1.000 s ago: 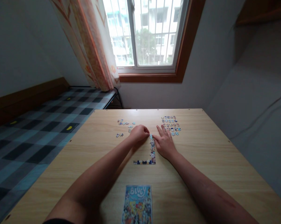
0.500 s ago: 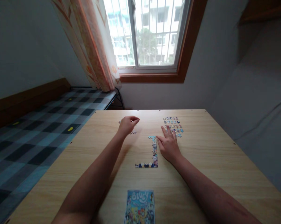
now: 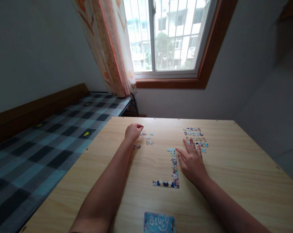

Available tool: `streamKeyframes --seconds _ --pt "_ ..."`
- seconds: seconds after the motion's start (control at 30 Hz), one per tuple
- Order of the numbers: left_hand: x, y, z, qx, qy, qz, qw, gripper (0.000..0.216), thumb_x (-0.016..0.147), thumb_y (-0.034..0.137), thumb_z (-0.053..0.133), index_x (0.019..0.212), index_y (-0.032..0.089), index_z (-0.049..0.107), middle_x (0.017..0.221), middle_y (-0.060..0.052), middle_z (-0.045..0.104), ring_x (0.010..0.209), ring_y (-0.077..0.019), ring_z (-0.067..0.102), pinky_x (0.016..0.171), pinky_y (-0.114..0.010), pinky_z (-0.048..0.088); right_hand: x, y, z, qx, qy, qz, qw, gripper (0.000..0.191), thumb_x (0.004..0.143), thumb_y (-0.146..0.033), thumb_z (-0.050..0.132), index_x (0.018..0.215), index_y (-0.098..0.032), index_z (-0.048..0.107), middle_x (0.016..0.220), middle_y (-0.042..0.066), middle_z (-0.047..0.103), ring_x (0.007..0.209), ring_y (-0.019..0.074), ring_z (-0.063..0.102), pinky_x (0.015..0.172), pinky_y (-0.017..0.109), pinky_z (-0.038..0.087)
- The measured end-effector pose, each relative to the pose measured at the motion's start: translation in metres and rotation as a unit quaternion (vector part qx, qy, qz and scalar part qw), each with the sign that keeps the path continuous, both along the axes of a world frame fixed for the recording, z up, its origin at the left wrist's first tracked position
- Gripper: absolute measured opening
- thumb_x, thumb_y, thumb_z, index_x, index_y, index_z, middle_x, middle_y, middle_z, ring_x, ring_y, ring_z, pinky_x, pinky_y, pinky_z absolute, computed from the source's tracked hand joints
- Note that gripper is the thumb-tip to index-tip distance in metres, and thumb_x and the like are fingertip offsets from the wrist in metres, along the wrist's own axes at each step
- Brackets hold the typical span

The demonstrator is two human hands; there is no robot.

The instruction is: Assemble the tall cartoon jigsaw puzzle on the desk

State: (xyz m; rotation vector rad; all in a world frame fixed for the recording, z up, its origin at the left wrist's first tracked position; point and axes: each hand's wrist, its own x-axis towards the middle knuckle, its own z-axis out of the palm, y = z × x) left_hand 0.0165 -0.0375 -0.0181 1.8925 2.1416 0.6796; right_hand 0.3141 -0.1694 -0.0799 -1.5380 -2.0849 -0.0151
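Observation:
An L-shaped strip of joined puzzle pieces point(image 3: 173, 169) lies on the wooden table point(image 3: 234, 181). My right hand point(image 3: 191, 160) rests flat beside the strip's right edge, fingers spread. My left hand point(image 3: 133, 131) reaches to the far left over a few loose pieces point(image 3: 147, 139), its fingers curled in a pinch; what they hold, if anything, is hidden. A denser patch of loose pieces point(image 3: 195, 137) lies just beyond my right fingertips.
The puzzle's picture card point(image 3: 159, 222) lies at the near table edge. A bed with a checked cover point(image 3: 39, 142) runs along the left side of the table. A window and curtain point(image 3: 112, 48) stand behind.
My left hand left the top of the joined strip and went far left to the small loose pieces. My right hand stayed by the strip. The camera turned left.

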Motion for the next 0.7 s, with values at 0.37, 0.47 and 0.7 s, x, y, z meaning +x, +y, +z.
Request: streamKeyframes --seconds 0.37,0.47,0.7 --pt "-0.017 -0.005 0.015 0.057 0.064 -0.037 0.996 0.02 0.086 0.024 0.066 0.099 0.023 0.082 0.101 -0.006 0.074 0.093 -0.019 0.067 0.089 -0.027 0.05 0.002 0.0 -0.005 0.014 0.001 0.015 1.0 0.033 0.094 -0.021 0.05 0.116 -0.026 0.075 0.152 0.009 0.051 0.154 0.0345 0.023 0.12 0.069 0.018" --pt "-0.018 -0.008 0.023 0.046 0.067 -0.071 0.994 0.02 0.085 0.024 0.068 0.099 0.021 0.082 0.098 -0.007 0.073 0.09 -0.0196 0.067 0.086 -0.029 0.051 0.002 0.0 -0.005 0.015 0.003 0.016 1.0 0.033 0.095 -0.022 0.05 0.116 -0.026 0.074 0.151 0.009 0.052 0.153 0.0344 0.023 0.12 0.069 0.017" --pt "-0.021 -0.009 0.026 0.032 0.044 -0.102 0.993 0.021 0.085 0.021 0.066 0.1 0.02 0.082 0.097 -0.007 0.075 0.085 -0.0185 0.067 0.085 -0.029 0.052 0.002 0.0 -0.005 0.033 0.01 0.025 0.999 0.033 0.096 -0.022 0.049 0.117 -0.026 0.074 0.151 0.009 0.052 0.154 0.0345 0.023 0.119 0.069 0.019"
